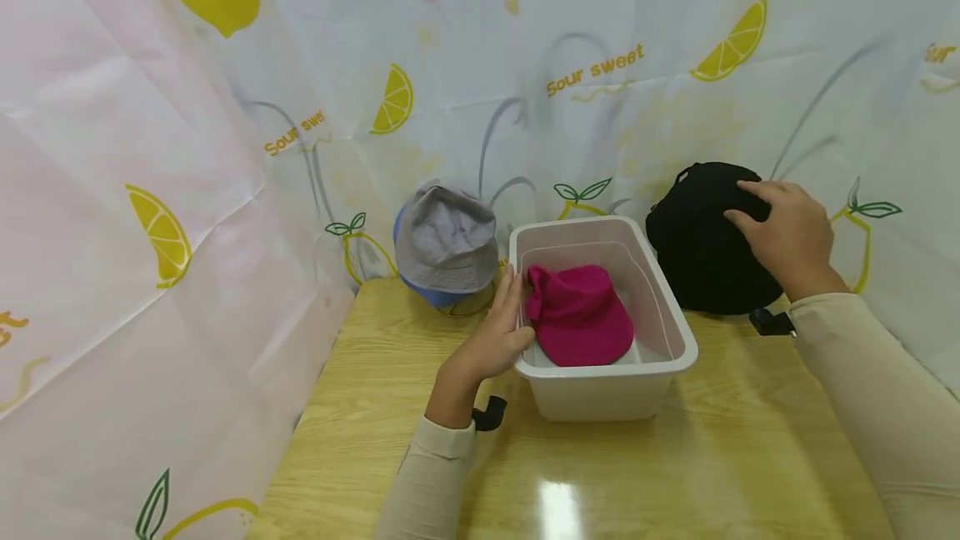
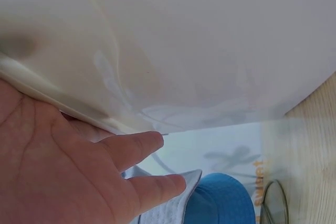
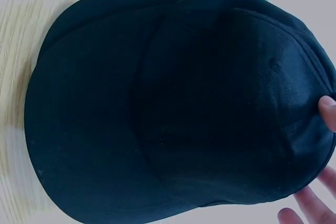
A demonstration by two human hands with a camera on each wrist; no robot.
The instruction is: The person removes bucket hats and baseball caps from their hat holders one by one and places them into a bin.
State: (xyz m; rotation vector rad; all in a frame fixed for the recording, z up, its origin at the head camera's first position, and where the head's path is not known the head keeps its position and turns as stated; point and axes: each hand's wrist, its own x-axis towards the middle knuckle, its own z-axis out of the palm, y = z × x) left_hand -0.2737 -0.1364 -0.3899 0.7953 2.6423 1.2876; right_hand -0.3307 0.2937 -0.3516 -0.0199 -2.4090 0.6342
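We see the black cap at the back right of the table, leaning against the lemon-print backdrop, just right of the white plastic bin. Right hand rests on top of the cap – fingers spread over its crown, lightly curved on the fabric; in the right wrist view only the fingertips show at the cap's edge, so we can't tell if that grip is actually closed on it. The cap fills that view, brim to the left. Left hand sits against the bin's left wall, fingers straight along the rim – grip apart, flat contact, nothing clamped. Left wrist view confirms it: palm and fingers pressed to the translucent wall. Inside the bin lies a magenta cap, on the bottom. Behind the left hand, a grey bucket hat is stacked on a blue hat, at the back of the table and just left of the bin. Both sleeves are beige.
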